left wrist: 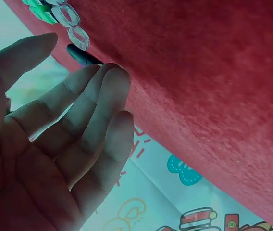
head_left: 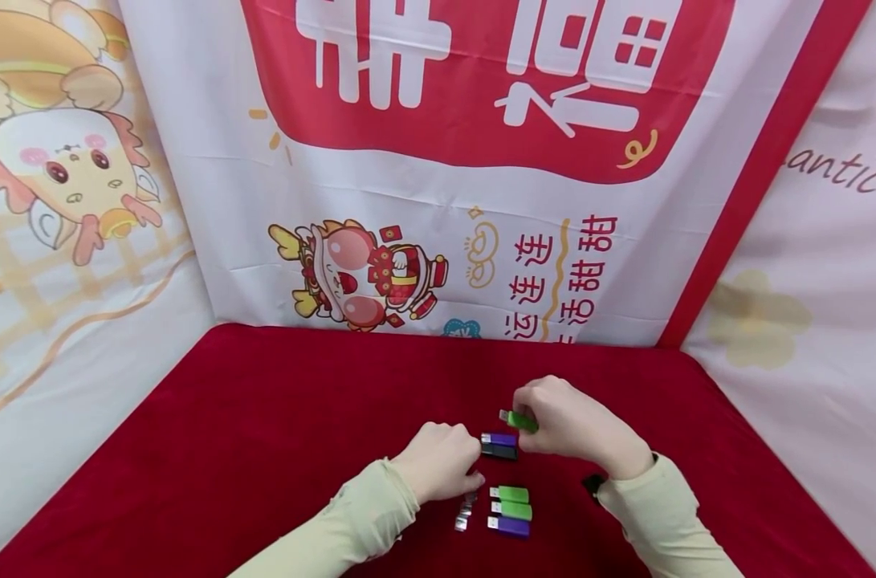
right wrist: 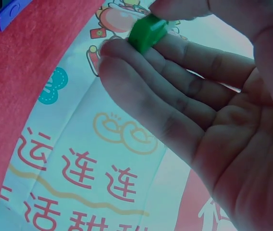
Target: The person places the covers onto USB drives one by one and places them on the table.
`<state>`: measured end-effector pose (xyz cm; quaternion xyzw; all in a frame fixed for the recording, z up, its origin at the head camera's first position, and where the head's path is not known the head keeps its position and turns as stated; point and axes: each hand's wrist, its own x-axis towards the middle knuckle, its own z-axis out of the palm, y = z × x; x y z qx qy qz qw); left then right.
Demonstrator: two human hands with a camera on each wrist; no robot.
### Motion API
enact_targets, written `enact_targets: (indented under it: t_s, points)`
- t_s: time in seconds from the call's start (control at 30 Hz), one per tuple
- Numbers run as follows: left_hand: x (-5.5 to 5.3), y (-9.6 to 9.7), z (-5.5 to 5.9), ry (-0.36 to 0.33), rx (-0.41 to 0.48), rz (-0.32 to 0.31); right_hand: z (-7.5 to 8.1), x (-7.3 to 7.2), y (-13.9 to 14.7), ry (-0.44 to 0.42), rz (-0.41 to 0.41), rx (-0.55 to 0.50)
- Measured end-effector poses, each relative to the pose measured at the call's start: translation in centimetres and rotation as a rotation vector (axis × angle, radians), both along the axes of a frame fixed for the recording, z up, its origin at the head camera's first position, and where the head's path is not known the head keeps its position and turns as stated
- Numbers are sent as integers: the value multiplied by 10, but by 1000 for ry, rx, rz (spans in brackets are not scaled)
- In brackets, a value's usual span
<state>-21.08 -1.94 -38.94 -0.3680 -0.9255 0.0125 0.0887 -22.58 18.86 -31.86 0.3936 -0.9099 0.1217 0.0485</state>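
Green USB stick (head_left: 522,421), 1 piece, held above the red-covered tabletop (head_left: 300,401), just beyond a purple USB stick (head_left: 500,439) and a black USB stick (head_left: 501,453) that lie side by side; its metal plug (head_left: 505,415) points leftward. Handling, as judged: very light, stiff, smooth-cased and a little slippery; sturdy overall, the plug being the part to spare from knocks. Best hold: a fingertip pinch across the coloured body, at the end away from the plug. Right hand (head_left: 564,421): thumb and fingertips brought together on that body, clamped lightly on the stick; the other fingers extend, gently bent, beneath it in the right wrist view. Left hand (head_left: 438,461): thumb well apart from the fingers, which are loosely bent with nothing between them; the fingertips are just beside the black stick, and whether they touch it cannot be told. Nearer the person: 2 green sticks (head_left: 511,510) and 1 purple stick (head_left: 508,527), laid in a column, plugs leftward. Beside these, to the left: a short row of clear, shiny pieces (head_left: 462,522), partly covered by the left hand; count uncertain. By the right sleeve (head_left: 658,514): 1 dark item (head_left: 592,484), partly hidden, kind unclear.
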Motion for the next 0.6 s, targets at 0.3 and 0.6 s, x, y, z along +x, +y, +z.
enact_targets:
  t_s: [0.3,0.6]
  points:
    - [4,11,3,67,-47,-11,0,0,0,1,-20,-25]
    - [6,20,3,125,-95,-13,-1,1,-1,-3,-18,-21]
